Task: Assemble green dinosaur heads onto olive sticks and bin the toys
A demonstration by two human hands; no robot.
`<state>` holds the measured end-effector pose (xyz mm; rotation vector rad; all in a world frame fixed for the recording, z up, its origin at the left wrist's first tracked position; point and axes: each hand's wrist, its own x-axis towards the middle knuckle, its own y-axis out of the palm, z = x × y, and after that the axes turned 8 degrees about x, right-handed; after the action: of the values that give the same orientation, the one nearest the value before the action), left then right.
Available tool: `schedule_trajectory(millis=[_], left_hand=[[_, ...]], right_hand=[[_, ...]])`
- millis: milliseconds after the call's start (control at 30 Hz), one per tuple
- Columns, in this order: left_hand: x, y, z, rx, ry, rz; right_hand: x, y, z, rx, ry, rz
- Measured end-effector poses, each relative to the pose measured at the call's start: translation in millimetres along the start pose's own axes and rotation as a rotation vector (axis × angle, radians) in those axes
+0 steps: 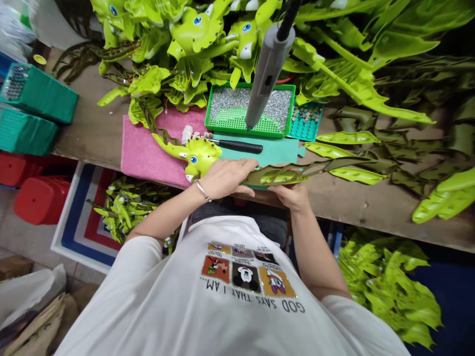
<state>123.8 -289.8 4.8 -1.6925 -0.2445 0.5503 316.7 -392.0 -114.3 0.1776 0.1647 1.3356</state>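
A yellow-green dinosaur head (201, 157) with a blue eye and white horns lies at the front of the pink cloth. My left hand (232, 177) lies just right of it, its fingers reaching over the near end of a long dark olive piece (261, 176). From below, my right hand (291, 193) grips that piece, which has a yellow-green part along it and stretches to the right. Behind my hands, a black-handled tool (241, 146) rests on the teal mat (278, 154). The underside of the held piece is hidden.
A grey electric screwdriver (267, 74) hangs over the green screw tray (250, 129). Dinosaur parts (200, 29) are heaped at the back, with loose olive parts (419, 168) at right. Teal boxes (48, 94) stand at left.
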Motion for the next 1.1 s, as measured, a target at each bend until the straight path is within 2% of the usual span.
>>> schedule_trajectory(millis=[167,400,600,733,833,900,933,1033,1100], left_hand=[[2,-0.7,-2,-0.020,-0.007,0.004],[7,1.9,-9,0.028,-0.024,0.042],[11,10.3,-9,0.108,-0.056,0.096],[14,17.6,-10,0.135,-0.053,0.101],[15,21.1,-8,0.157,-0.030,0.088],[15,22.0,-6,0.158,-0.026,0.062],[15,22.0,-5,0.152,-0.027,0.046],[14,21.0,-2,0.114,-0.036,0.010],[13,19.5,-1,0.089,-0.043,0.023]], right_hand=[[3,-1,14,0.057,0.034,-0.077],[-3,21,7,0.225,0.097,-0.216],[-15,26,28,0.163,0.186,-0.213],[-18,31,34,0.167,0.133,-0.338],[-17,29,30,0.097,0.095,-0.336],[-13,16,30,0.014,0.065,-0.243],[-9,5,33,-0.057,0.053,-0.155],[13,-45,49,-0.432,-0.024,0.089],[35,-82,61,-0.782,-0.205,-0.033]])
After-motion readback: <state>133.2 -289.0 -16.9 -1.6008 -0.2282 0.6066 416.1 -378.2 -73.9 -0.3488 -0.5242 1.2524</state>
